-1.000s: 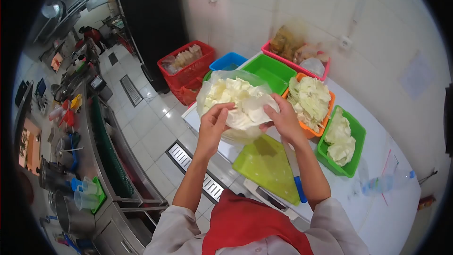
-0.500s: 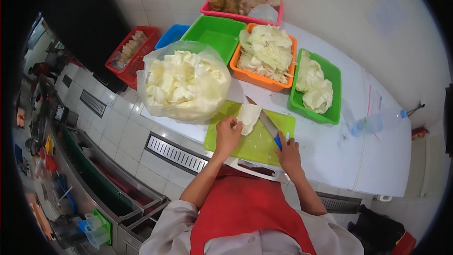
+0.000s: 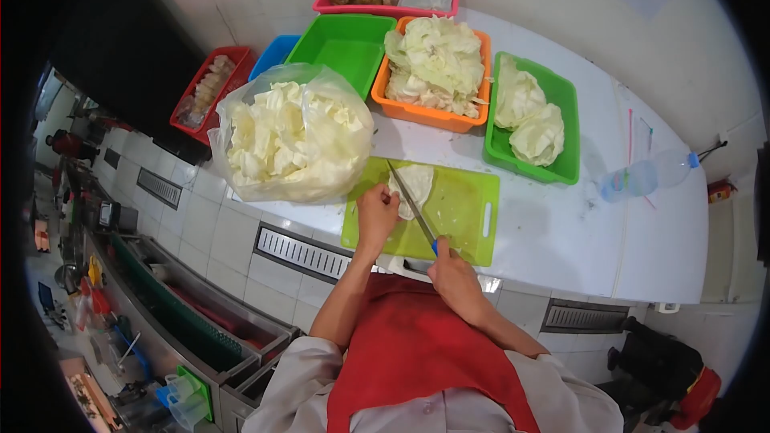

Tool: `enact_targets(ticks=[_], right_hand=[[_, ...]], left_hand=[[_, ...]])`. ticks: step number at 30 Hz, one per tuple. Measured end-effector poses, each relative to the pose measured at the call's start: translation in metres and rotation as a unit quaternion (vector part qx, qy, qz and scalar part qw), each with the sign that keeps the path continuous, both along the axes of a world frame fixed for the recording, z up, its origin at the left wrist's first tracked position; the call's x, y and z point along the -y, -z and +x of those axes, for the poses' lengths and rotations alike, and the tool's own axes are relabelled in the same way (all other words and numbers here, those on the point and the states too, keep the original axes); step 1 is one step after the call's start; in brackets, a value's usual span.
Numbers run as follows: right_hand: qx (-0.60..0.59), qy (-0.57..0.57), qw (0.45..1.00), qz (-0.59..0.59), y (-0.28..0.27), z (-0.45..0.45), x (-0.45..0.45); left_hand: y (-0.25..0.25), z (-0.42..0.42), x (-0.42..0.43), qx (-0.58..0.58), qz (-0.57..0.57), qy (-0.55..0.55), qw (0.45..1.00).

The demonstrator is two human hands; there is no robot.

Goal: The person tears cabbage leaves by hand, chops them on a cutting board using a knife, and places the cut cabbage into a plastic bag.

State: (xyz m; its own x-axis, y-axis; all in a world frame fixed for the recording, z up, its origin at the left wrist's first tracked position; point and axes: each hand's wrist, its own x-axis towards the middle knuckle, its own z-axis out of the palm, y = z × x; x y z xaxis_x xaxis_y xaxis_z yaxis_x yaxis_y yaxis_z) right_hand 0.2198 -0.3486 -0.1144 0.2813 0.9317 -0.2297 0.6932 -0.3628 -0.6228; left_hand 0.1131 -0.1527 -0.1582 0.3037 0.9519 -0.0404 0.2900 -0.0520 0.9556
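the right hand [image 3: 454, 274] was closed round the blue handle of the knife [image 3: 413, 201], whose blade lay over the leaf [image 3: 415, 190] on the green board [image 3: 469, 216]. the left hand [image 3: 380, 210], fingers curled, was at the leaf's near left edge; whether it pinched the leaf, i cannot tell. the bag [image 3: 293, 135] of cut cabbage stood just beside the board, with the orange bin [image 3: 433, 116] of leaves beyond.

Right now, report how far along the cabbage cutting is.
Looks done: the cut pieces filling the plastic bag. The right hand holds the knife over a leaf on the cutting board, the left hand beside it. Apparently left: large leaves in the orange bin and the rightmost green bin.
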Motion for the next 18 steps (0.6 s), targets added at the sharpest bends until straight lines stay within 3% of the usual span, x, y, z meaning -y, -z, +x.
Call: enact_targets(ticks=[4,6,8,12,14,16,18], right_hand=[[0.066,-0.029,0.997,-0.016,0.015,-0.008,-0.008],[0.095,-0.037,0.995,-0.016,0.027,-0.011,-0.015],[0.116,-0.018,0.993,0.001,0.031,-0.01,-0.023],[0.017,-0.032,0.998,-0.049,0.028,0.016,-0.018],[-0.035,-0.047,0.998,-0.033,0.009,0.034,0.007],[-0.092,-0.021,0.99,-0.104,-0.02,0.048,0.046],[-0.036,-0.009,0.991,-0.131,-0.06,0.062,0.082]], left_hand=[[0.004,0.001,0.003,-0.012,0.007,0.002,1.0],[0.01,0.0,0.002,-0.061,0.106,-0.028,0.992],[0.016,-0.004,0.0,-0.07,0.116,-0.035,0.99],[0.008,-0.016,-0.001,-0.085,0.131,-0.065,0.986],[0.003,-0.027,0.002,-0.092,0.126,-0.053,0.986],[-0.009,-0.04,0.014,-0.098,0.117,-0.047,0.987],[-0.041,-0.052,0.026,-0.097,0.087,-0.014,0.991]])
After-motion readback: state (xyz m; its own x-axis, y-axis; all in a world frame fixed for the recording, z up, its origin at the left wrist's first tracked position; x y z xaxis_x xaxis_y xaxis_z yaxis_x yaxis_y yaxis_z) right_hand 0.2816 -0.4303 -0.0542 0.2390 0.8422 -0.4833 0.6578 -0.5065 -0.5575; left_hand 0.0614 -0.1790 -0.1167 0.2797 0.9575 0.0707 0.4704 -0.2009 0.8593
